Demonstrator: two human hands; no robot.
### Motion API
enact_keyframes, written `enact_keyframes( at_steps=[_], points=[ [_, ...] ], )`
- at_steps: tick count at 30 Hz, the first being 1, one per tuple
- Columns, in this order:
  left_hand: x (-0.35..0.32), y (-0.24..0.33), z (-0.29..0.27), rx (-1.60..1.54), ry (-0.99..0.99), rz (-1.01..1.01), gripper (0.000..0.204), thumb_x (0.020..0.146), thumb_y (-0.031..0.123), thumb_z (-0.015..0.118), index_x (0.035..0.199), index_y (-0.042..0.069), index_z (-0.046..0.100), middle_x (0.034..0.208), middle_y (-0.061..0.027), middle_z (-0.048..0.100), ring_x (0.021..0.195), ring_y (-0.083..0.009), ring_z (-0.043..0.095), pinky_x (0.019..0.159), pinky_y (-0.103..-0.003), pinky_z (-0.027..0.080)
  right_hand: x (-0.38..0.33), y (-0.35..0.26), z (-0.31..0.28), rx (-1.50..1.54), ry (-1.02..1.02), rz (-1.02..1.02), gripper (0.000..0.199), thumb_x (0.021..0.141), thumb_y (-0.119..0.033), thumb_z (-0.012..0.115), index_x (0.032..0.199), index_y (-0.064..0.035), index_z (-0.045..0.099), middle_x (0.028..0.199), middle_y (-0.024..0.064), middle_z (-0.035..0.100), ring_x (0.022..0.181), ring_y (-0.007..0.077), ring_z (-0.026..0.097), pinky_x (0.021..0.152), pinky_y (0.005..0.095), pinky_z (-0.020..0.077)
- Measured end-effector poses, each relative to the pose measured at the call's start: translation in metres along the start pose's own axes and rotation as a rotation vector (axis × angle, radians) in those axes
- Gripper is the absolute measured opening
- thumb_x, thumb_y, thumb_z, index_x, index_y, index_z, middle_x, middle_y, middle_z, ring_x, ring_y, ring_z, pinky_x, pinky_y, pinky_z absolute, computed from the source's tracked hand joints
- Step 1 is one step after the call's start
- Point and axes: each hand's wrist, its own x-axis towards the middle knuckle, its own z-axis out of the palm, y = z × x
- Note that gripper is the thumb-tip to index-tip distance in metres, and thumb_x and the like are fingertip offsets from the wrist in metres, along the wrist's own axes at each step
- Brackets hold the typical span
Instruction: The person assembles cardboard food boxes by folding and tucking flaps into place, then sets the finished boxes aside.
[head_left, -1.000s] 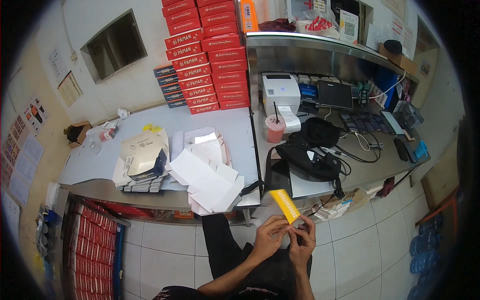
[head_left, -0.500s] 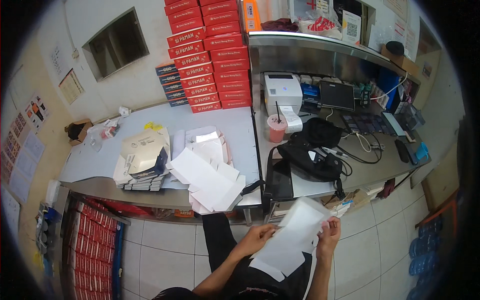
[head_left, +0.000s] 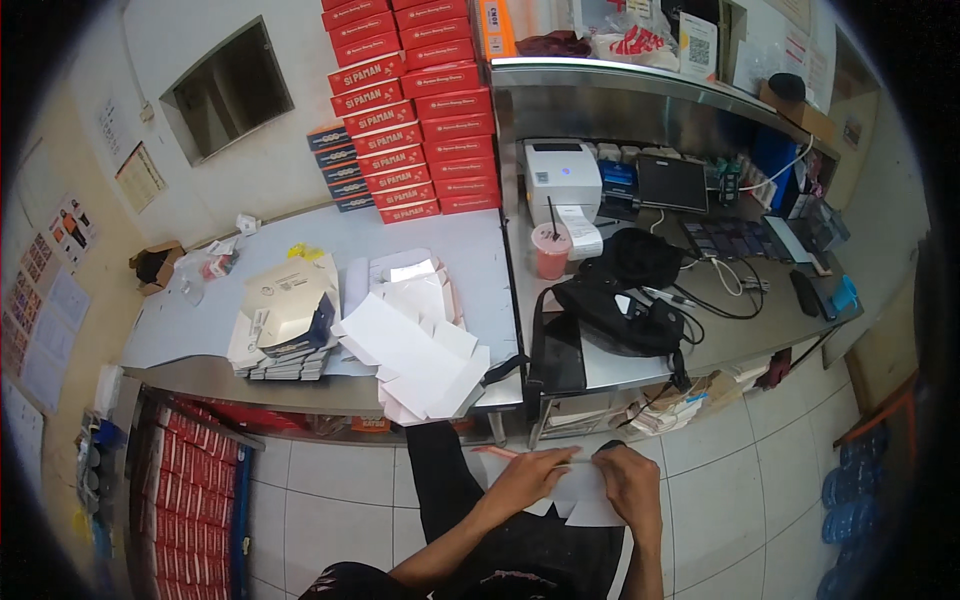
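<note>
**White card sheet [head_left: 585, 495] in the hands, clear of the bench [head_left: 180, 335] front edge**

Head view. The sheet is located over the person's lap, forward of the bench's front edge and near the joint between its left and right sections. The right hand [head_left: 628, 485] has its grip closed on the upper right part of the sheet. The left hand [head_left: 530, 480] lays its fingers against the upper left part; whether its grip is closed cannot be told, as the thumb side is hidden.

Left section: a pale cover lines the surface. At the front right corner, a pile of white cards [head_left: 420, 350] overhangs the front edge. Left of it, also at the front edge, an open carton [head_left: 290, 325] rests on flat folded stock. Against the back edge, at the right corner, stands a tall stack of red boxes [head_left: 400, 130]; a shorter stack of navy boxes [head_left: 340, 170] adjoins its left side.

Right section: a white printer [head_left: 563, 180] stands at the back left corner, with a pink drink cup [head_left: 552, 260] just in front. A black tablet [head_left: 562, 360] lies at the front left corner, beside a black bag [head_left: 620, 310]. A blue cup [head_left: 845, 293] stands near the right end.

Room: white tiles cover the floor [head_left: 330, 490]; a dark opening [head_left: 228, 90] is set in the rear wall.
</note>
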Motion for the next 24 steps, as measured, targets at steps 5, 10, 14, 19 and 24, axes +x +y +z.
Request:
enact_keyframes(
  at_steps=[5,10,14,19,24],
  points=[
    [-0.013,0.027,0.008,0.209,0.618,-0.032,0.042,0.076,0.013,0.081,0.112,0.005,0.060,0.106,-0.0127,0.057,0.108,-0.0313,0.054,0.095,-0.046,0.042,-0.015,0.035,0.025,0.197,0.520,0.193,0.003,0.085,0.002,0.066,0.085,0.0035,0.063,0.086,0.0163,0.070,0.076,0.0269,0.068,0.075,0.0336,0.0526],
    [-0.033,0.021,0.032,-0.319,0.345,-0.647,0.040,0.088,0.032,0.073,0.110,0.003,0.056,0.099,-0.0126,0.057,0.096,-0.0294,0.058,0.085,-0.039,0.045,-0.023,0.004,0.054,0.378,0.706,0.351,0.016,0.093,-0.006,0.061,0.082,0.0039,0.053,0.084,0.0154,0.063,0.081,0.0207,0.059,0.079,0.0353,0.0475],
    [-0.026,0.032,0.043,-0.500,0.487,-0.484,0.039,0.098,0.033,0.062,0.117,0.000,0.057,0.108,-0.0180,0.064,0.098,-0.0345,0.064,0.084,-0.039,0.050,-0.037,0.003,0.083,0.490,0.660,0.380,0.018,0.094,-0.012,0.060,0.087,0.0039,0.055,0.086,0.0186,0.065,0.080,0.0252,0.062,0.078,0.0393,0.0484],
    [-0.016,0.002,0.018,-0.084,0.378,-0.144,0.046,0.084,-0.007,0.057,0.127,0.006,0.062,0.119,-0.0152,0.066,0.110,-0.0324,0.063,0.090,-0.041,0.050,-0.047,0.026,0.046,-0.071,-0.261,0.578,0.051,0.099,-0.042,0.055,0.082,0.0042,0.071,0.072,0.0169,0.070,0.067,0.0299,0.070,0.068,0.0399,0.0540],
    [-0.013,0.001,-0.004,0.146,0.199,0.285,0.056,0.070,-0.011,0.063,0.119,0.014,0.069,0.122,-0.0035,0.068,0.107,-0.0212,0.066,0.089,-0.038,0.048,-0.027,0.021,0.024,0.610,-0.099,0.498,0.042,0.098,-0.034,0.061,0.082,0.0037,0.066,0.072,0.0087,0.068,0.067,0.0154,0.065,0.062,0.0308,0.0507]
  ],
)
